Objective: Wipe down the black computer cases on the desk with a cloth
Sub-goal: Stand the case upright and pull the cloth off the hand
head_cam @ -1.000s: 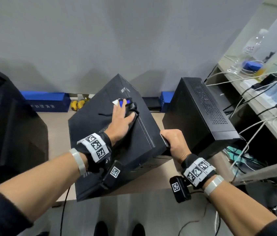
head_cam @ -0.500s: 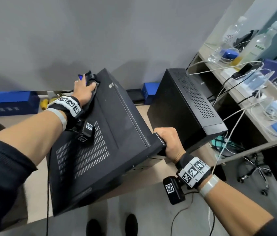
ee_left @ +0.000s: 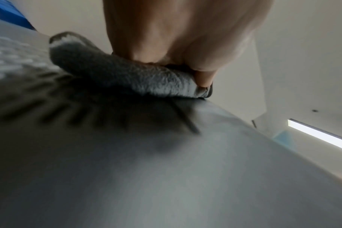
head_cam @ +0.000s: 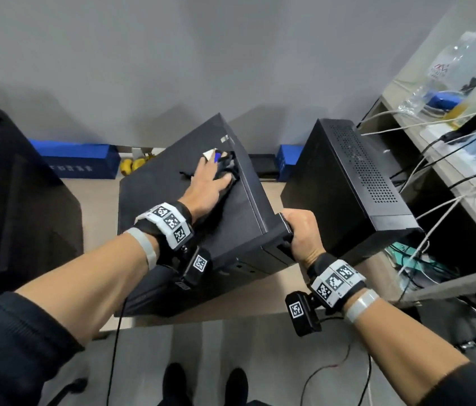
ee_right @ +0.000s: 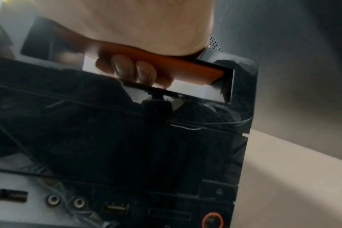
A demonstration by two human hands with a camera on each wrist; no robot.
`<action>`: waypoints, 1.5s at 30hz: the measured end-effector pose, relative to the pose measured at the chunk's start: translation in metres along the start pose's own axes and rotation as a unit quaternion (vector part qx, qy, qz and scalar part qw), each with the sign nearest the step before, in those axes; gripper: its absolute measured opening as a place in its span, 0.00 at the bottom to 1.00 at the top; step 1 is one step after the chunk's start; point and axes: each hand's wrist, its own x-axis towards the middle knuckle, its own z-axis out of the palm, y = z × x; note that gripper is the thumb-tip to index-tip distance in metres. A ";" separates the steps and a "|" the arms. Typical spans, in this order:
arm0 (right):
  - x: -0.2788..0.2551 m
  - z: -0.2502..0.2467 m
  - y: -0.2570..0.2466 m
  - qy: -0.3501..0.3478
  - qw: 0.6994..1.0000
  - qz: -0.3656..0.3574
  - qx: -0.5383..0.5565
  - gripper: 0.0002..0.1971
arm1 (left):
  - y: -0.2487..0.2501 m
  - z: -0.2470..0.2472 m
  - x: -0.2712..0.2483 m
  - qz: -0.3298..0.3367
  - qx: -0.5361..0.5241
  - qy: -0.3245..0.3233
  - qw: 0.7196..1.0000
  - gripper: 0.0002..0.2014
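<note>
The middle black computer case (head_cam: 172,206) stands tilted on the desk (head_cam: 96,200). My left hand (head_cam: 212,178) lies flat on its upper side panel near the far right edge, fingers stretched forward, pressing a dark grey cloth (head_cam: 231,169) onto the metal. The left wrist view shows the fluffy cloth (ee_left: 127,75) bunched under the fingers (ee_left: 185,46) on the panel (ee_left: 166,169). My right hand (head_cam: 301,232) grips the handle recess at the case's front top corner; its fingers (ee_right: 135,69) curl into the recess above the front ports (ee_right: 115,208). A second black case (head_cam: 348,186) stands just right of it.
A third, larger black case (head_cam: 11,200) stands at the left. Blue boxes (head_cam: 76,161) and yellow objects (head_cam: 133,165) line the wall behind. At the right a shelf (head_cam: 450,183) carries bottles (head_cam: 441,74), white cables and devices. The desk's front edge is near my wrists.
Half a second ago my left hand and the cloth were at the panel's far left corner; they have swept right to the far right edge. The right hand has kept its grip.
</note>
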 end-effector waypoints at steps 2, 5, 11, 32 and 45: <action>-0.002 0.001 -0.002 0.011 1.000 -0.003 0.009 0.15 | 0.015 0.014 -0.029 -0.001 0.004 -0.022 1.000 0.33; -0.003 0.002 -0.005 0.021 0.999 -0.016 -0.030 0.14 | 0.036 0.029 -0.071 0.005 0.048 -0.063 0.997 0.33; -0.006 0.005 -0.018 0.004 0.995 -0.034 -0.096 0.14 | 0.020 0.030 -0.125 0.037 0.069 -0.093 0.993 0.34; -0.008 0.036 -0.172 0.031 0.984 0.022 -0.172 0.19 | -0.067 -0.036 -0.148 -0.249 -0.344 0.203 0.883 0.20; 0.030 0.086 -0.210 0.045 0.978 0.056 -0.195 0.07 | 0.028 -0.102 -0.120 -0.132 -0.417 0.090 0.895 0.18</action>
